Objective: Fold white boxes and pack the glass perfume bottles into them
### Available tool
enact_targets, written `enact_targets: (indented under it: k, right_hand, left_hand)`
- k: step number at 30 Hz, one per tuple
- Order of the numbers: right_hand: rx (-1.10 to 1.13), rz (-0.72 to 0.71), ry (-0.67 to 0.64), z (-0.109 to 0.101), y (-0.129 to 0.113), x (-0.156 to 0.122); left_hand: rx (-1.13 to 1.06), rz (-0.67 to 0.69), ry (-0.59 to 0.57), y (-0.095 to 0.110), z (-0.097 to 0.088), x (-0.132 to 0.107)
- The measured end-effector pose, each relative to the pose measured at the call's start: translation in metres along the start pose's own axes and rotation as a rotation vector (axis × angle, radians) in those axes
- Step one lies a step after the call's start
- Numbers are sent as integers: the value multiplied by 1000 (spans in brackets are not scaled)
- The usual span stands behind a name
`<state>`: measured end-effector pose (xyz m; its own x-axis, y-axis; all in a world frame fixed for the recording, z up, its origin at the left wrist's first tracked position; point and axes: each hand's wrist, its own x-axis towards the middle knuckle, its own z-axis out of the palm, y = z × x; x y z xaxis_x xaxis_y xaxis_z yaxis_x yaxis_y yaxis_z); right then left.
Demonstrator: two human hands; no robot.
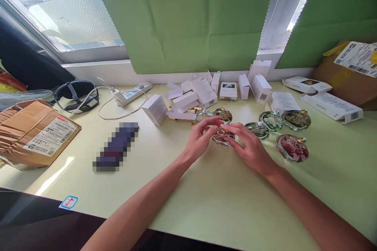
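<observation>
Both my hands meet over a small round glass bottle (221, 136) with a gold neck, lying on the pale green table (206, 196). My left hand (201, 138) curls its fingers around the bottle's left side. My right hand (246, 143) grips it from the right, fingertips pinched near the gold neck. More round glass bottles lie around: one just behind my hands (224, 114), two greenish ones (259, 129) (271, 120), a dark one (296, 119) and a pink-filled one (292, 147) at the right.
Several small white cartons (188, 100) lie scattered behind the bottles. A power strip (132, 93) with cable and a black headset (76, 91) sit at the back left. Cardboard parcels stand at the left (35, 133) and far right (347, 74). A blurred dark object (116, 146) lies mid-left.
</observation>
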<state>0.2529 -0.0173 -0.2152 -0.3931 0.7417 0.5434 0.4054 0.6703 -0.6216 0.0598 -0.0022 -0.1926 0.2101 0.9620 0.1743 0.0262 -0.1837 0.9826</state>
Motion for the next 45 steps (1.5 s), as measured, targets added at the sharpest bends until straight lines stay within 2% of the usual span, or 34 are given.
enact_targets:
  k: [45]
  right_hand:
    - [29, -4, 36, 2, 1, 2]
  left_hand:
    - [73, 28, -9, -14, 0, 1]
